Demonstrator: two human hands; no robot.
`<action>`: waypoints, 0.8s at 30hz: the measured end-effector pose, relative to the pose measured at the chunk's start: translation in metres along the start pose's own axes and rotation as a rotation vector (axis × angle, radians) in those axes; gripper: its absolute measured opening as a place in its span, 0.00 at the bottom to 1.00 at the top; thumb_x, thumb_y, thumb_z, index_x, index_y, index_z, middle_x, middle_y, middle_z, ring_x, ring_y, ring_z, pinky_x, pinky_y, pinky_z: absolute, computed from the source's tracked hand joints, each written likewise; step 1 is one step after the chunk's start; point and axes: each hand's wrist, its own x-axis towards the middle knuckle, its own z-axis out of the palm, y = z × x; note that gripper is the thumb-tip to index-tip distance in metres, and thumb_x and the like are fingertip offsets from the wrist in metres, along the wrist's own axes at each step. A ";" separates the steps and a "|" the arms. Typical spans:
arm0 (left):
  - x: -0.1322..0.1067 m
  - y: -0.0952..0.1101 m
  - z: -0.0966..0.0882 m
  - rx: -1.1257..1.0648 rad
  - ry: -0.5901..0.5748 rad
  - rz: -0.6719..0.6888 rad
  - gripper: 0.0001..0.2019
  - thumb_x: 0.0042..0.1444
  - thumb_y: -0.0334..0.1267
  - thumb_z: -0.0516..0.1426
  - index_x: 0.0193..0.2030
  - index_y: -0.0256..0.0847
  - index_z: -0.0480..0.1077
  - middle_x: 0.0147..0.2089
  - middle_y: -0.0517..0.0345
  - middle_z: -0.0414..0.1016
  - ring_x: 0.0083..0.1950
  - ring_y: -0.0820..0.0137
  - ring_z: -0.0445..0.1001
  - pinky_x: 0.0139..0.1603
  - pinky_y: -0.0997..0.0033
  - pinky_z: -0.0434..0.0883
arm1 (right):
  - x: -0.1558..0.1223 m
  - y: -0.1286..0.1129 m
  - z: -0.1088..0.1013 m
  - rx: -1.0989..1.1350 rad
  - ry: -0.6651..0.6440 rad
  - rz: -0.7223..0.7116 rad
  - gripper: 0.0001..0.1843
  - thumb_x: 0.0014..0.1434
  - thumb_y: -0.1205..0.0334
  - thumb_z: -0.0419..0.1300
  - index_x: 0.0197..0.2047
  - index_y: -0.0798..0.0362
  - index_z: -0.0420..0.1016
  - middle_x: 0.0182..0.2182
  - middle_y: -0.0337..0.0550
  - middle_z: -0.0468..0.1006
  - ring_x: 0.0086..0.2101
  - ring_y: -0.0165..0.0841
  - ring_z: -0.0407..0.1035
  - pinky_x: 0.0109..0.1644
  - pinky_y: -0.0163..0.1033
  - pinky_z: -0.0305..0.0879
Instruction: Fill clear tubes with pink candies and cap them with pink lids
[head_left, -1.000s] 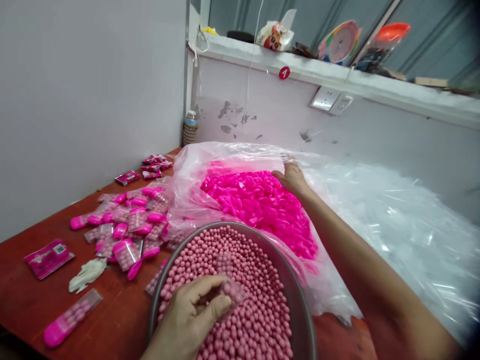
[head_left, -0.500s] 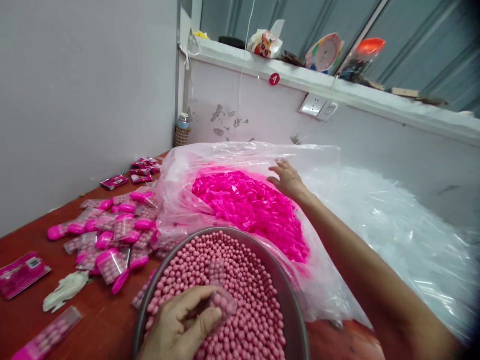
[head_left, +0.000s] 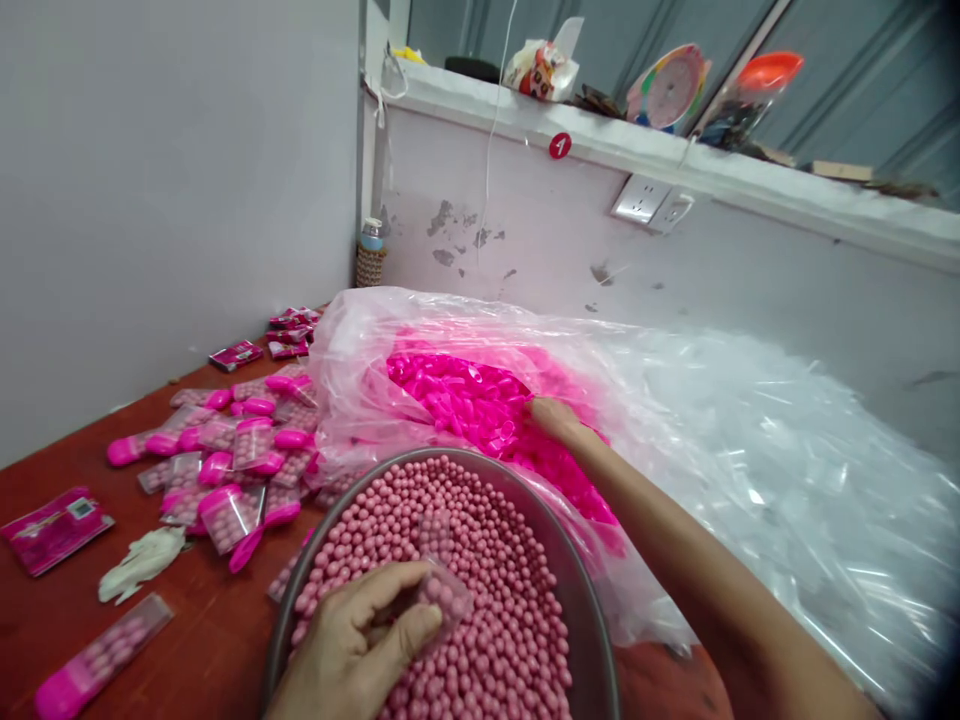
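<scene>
My left hand (head_left: 367,635) is closed on a small clear plastic container (head_left: 448,598) with pink beads in it, over a round grey basin (head_left: 592,610). Pink bead-like balls (head_left: 495,560) fill the basin. My right hand (head_left: 551,415) reaches into a large clear plastic bag (head_left: 352,340) and is sunk among bright pink plastic caps (head_left: 465,395). Its fingers are hidden by the caps and the bag film. Another clear container (head_left: 435,535) lies on the balls.
Left of the basin lie a heap of filled containers with pink caps (head_left: 247,440), a single filled container (head_left: 105,655), a white glove-like scrap (head_left: 142,562) and a pink packet (head_left: 58,530). A bag of clear plastic pieces (head_left: 810,500) spreads at right. A cluttered ledge (head_left: 600,140) runs above.
My right hand has moved down and left from above the bag's opening into the pink caps. The bag's film has sunk at the back. My left hand keeps its hold.
</scene>
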 end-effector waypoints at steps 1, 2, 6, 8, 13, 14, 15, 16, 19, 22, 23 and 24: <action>0.000 0.000 0.000 0.005 0.007 -0.002 0.11 0.48 0.43 0.58 0.38 0.44 0.76 0.40 0.58 0.80 0.42 0.66 0.76 0.39 0.77 0.73 | 0.002 0.000 0.001 -0.007 -0.011 0.018 0.15 0.61 0.59 0.54 0.50 0.55 0.66 0.47 0.47 0.70 0.42 0.35 0.68 0.44 0.46 0.68; 0.000 -0.001 0.000 0.008 0.010 -0.003 0.12 0.48 0.43 0.58 0.38 0.44 0.76 0.41 0.58 0.80 0.42 0.66 0.76 0.39 0.76 0.73 | 0.003 0.000 0.002 -0.010 -0.018 0.035 0.15 0.61 0.59 0.54 0.50 0.54 0.67 0.47 0.46 0.70 0.42 0.35 0.68 0.45 0.45 0.68; 0.000 -0.002 0.001 0.004 0.019 -0.002 0.12 0.48 0.43 0.58 0.38 0.44 0.76 0.41 0.57 0.80 0.42 0.65 0.76 0.39 0.76 0.73 | 0.007 0.003 0.000 0.002 0.003 0.064 0.15 0.61 0.59 0.54 0.50 0.55 0.66 0.47 0.46 0.70 0.42 0.34 0.69 0.44 0.46 0.68; 0.000 -0.001 0.001 -0.009 0.014 0.001 0.12 0.48 0.44 0.59 0.38 0.44 0.77 0.41 0.57 0.80 0.41 0.65 0.76 0.38 0.76 0.73 | 0.008 0.003 -0.005 0.023 0.033 0.054 0.15 0.61 0.57 0.55 0.48 0.56 0.68 0.43 0.46 0.72 0.40 0.34 0.69 0.42 0.44 0.68; 0.000 0.004 0.000 -0.016 -0.025 0.013 0.11 0.49 0.44 0.57 0.37 0.44 0.77 0.39 0.57 0.80 0.40 0.66 0.76 0.38 0.77 0.73 | 0.014 -0.023 -0.021 0.124 0.198 -0.042 0.19 0.61 0.50 0.52 0.48 0.54 0.69 0.42 0.49 0.76 0.41 0.38 0.70 0.40 0.37 0.64; 0.000 0.005 0.000 -0.007 -0.023 0.017 0.11 0.49 0.43 0.57 0.37 0.44 0.77 0.39 0.58 0.80 0.40 0.66 0.76 0.38 0.77 0.73 | 0.018 -0.032 -0.023 0.148 0.233 -0.065 0.19 0.62 0.49 0.49 0.49 0.53 0.68 0.43 0.49 0.76 0.41 0.37 0.70 0.40 0.36 0.63; 0.000 0.005 0.000 0.002 -0.015 0.021 0.11 0.49 0.43 0.57 0.37 0.44 0.77 0.39 0.57 0.80 0.40 0.66 0.76 0.38 0.77 0.73 | 0.022 -0.041 -0.026 0.170 0.262 -0.082 0.20 0.63 0.49 0.47 0.50 0.53 0.67 0.44 0.48 0.76 0.42 0.36 0.70 0.40 0.35 0.63; 0.000 0.005 0.000 0.007 -0.003 0.026 0.11 0.49 0.43 0.58 0.37 0.44 0.77 0.39 0.57 0.80 0.40 0.66 0.76 0.38 0.76 0.73 | 0.028 -0.050 -0.028 0.189 0.284 -0.093 0.20 0.63 0.49 0.47 0.50 0.53 0.67 0.44 0.49 0.76 0.42 0.36 0.70 0.40 0.35 0.62; 0.001 0.002 -0.001 -0.023 0.043 0.020 0.12 0.49 0.43 0.58 0.39 0.43 0.77 0.40 0.56 0.80 0.42 0.65 0.76 0.41 0.74 0.74 | 0.042 -0.072 -0.033 0.221 0.315 -0.100 0.19 0.60 0.53 0.52 0.47 0.57 0.70 0.42 0.53 0.77 0.42 0.39 0.70 0.41 0.36 0.61; 0.002 0.000 -0.004 -0.047 0.063 0.023 0.13 0.50 0.41 0.58 0.42 0.41 0.76 0.41 0.55 0.79 0.42 0.64 0.76 0.42 0.71 0.73 | 0.042 -0.079 -0.039 0.247 0.303 -0.105 0.13 0.58 0.60 0.55 0.41 0.59 0.74 0.39 0.55 0.78 0.40 0.40 0.71 0.41 0.36 0.61; 0.002 0.000 -0.005 -0.043 0.066 0.034 0.13 0.51 0.41 0.58 0.42 0.41 0.75 0.41 0.55 0.79 0.42 0.65 0.76 0.43 0.71 0.73 | 0.035 -0.079 -0.042 0.260 0.296 -0.115 0.12 0.57 0.62 0.55 0.39 0.59 0.75 0.38 0.55 0.78 0.39 0.40 0.71 0.40 0.37 0.61; 0.002 0.001 -0.006 -0.035 0.071 0.053 0.12 0.52 0.40 0.57 0.42 0.41 0.75 0.41 0.56 0.79 0.43 0.65 0.76 0.44 0.71 0.72 | 0.025 -0.078 -0.044 0.277 0.292 -0.130 0.11 0.57 0.63 0.54 0.39 0.59 0.75 0.37 0.54 0.78 0.38 0.40 0.71 0.40 0.37 0.61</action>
